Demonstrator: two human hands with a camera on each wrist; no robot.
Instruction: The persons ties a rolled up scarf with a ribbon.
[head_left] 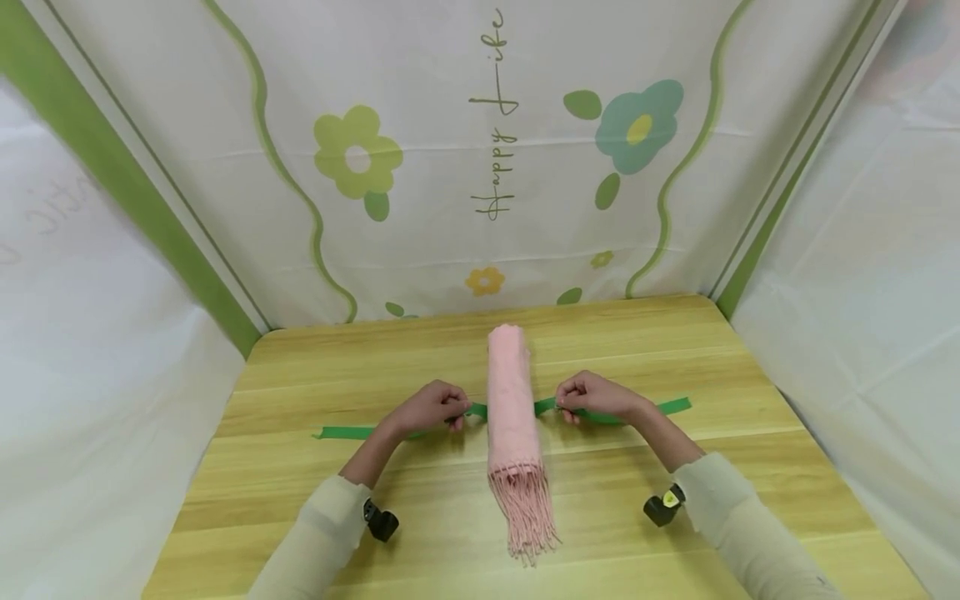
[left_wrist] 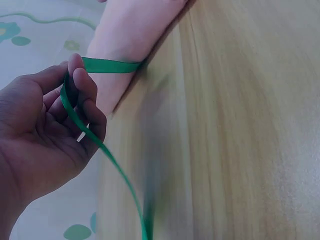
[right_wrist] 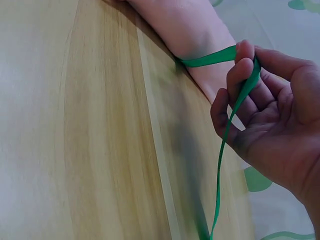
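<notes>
A rolled pink scarf (head_left: 512,400) with a fringe at its near end lies lengthwise on the wooden table. Beneath it passes a green ribbon (head_left: 347,432), coming out on both sides. My left hand (head_left: 431,408) pinches the ribbon just left of the roll, between thumb and finger; in the left wrist view the ribbon's loose part hangs down from the fingers (left_wrist: 86,82). On the other side my right hand (head_left: 596,395) pinches the ribbon close to the roll, its tail trailing toward the right. Both hands hold the ribbon slightly above the table.
The wooden table (head_left: 262,500) extends around the scarf on all sides. Behind it hangs a white curtain (head_left: 435,242) printed with flowers and lettering, and more white fabric encloses the left and right. Small black cameras (head_left: 381,521) sit at both wrists.
</notes>
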